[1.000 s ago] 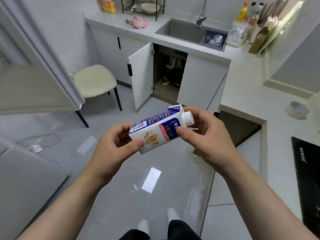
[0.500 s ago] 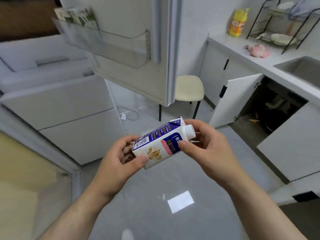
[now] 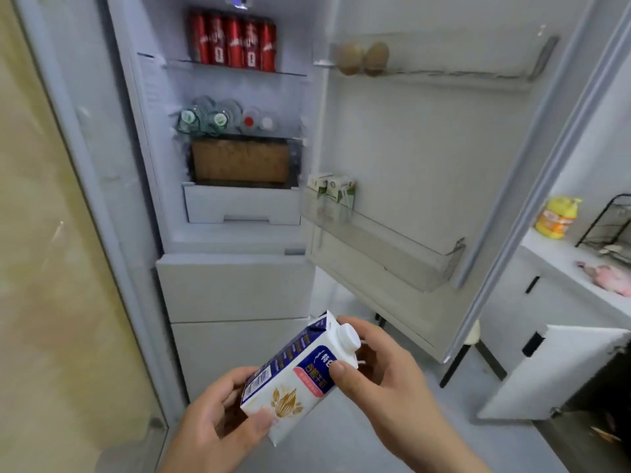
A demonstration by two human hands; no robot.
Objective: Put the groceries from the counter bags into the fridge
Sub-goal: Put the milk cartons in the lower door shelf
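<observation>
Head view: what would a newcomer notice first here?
A tilted blue-and-white carton, held low centre by the left hand at its base and the right hand near its cap. Behind, the open fridge shows red cans on its top shelf and two eggs in the upper door rack.

My carton [image 3: 300, 380]: white, navy-blue side and badge, gold grain motif, pink strip, white cap [image 3: 348, 337]. Inside the fridge [image 3: 235, 288]: red cans [image 3: 235, 40] with white marks, brown box [image 3: 240, 161]. Right of the fridge: yellow bottle [image 3: 557, 216], orange label; pink cloth [image 3: 611, 276].
</observation>
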